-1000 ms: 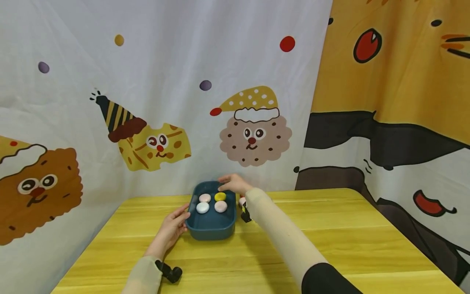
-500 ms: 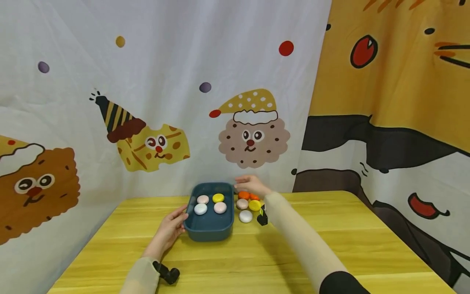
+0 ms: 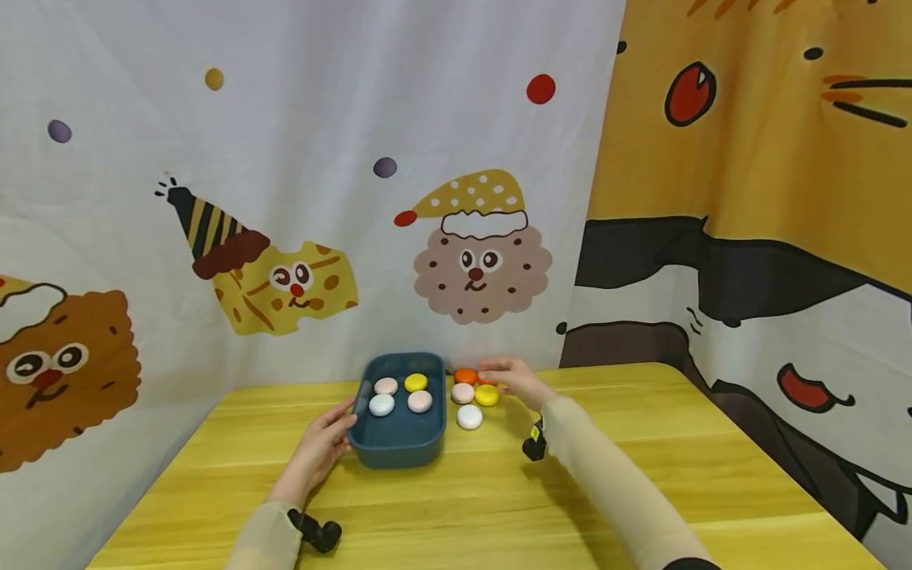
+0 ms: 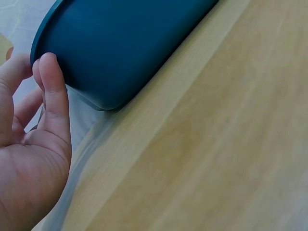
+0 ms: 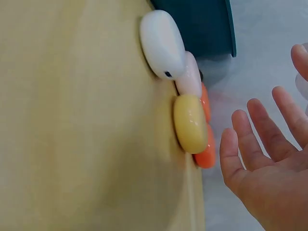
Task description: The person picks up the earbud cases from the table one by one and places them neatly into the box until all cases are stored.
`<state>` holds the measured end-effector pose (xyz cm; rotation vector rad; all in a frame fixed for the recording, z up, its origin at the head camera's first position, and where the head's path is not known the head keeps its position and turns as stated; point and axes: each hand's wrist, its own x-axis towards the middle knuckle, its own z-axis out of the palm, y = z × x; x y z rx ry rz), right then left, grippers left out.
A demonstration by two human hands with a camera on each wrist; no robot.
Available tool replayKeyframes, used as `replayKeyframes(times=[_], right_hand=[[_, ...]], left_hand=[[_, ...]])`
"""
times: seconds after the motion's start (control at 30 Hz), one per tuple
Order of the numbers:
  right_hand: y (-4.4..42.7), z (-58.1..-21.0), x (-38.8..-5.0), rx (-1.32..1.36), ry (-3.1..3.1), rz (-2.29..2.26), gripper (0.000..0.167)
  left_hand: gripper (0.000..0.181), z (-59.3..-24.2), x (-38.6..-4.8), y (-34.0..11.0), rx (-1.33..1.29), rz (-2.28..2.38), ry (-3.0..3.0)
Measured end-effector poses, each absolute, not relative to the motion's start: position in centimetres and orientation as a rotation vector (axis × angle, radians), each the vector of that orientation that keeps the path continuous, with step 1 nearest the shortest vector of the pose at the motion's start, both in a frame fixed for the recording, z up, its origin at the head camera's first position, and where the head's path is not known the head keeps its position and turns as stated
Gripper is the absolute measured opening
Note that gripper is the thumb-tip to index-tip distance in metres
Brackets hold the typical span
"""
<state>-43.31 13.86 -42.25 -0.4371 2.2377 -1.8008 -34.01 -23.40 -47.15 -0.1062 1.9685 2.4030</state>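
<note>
My left hand (image 3: 317,447) holds the left side of a dark blue box (image 3: 397,455) near its rim; the left wrist view shows its fingers at the rim and outer wall. Inside lie two pale pink, one yellow (image 3: 416,383) and one white (image 3: 381,405) glossy rounded pieces. My right hand (image 3: 523,384) hovers by a cluster to the box's right, fingers spread and nothing in them. That cluster has a white piece (image 5: 162,44), a pale pink piece (image 5: 189,77), a yellow piece (image 5: 189,123) and two orange pieces, one orange piece (image 5: 206,151) nearest the hand.
The box and loose pieces stand near the back of a yellow wood-grain table (image 3: 456,507). A white curtain (image 3: 321,119) with cartoon prints hangs right behind the table's back edge. A black wrist camera (image 3: 534,443) sits under my right wrist.
My right hand has moved from over the box's right rim rightwards to beside the loose pieces, which have come into view. The left hand stays at the box.
</note>
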Motion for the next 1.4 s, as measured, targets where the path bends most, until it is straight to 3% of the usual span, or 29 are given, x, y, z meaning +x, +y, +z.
replayKeyframes(times=[0.53,1.4], right_hand=[[13.1,-45.5,-41.0,-0.393,2.112,-1.883,0.047],[12.6,-47.2,-40.8,-0.495,2.191,-1.78,0.054]], left_hand=[[0.058,-47.3,-34.0,-23.3,-0.094,2.449,1.908],[0.059,-47.1,-33.9,-23.5,-0.074,2.417,1.928]])
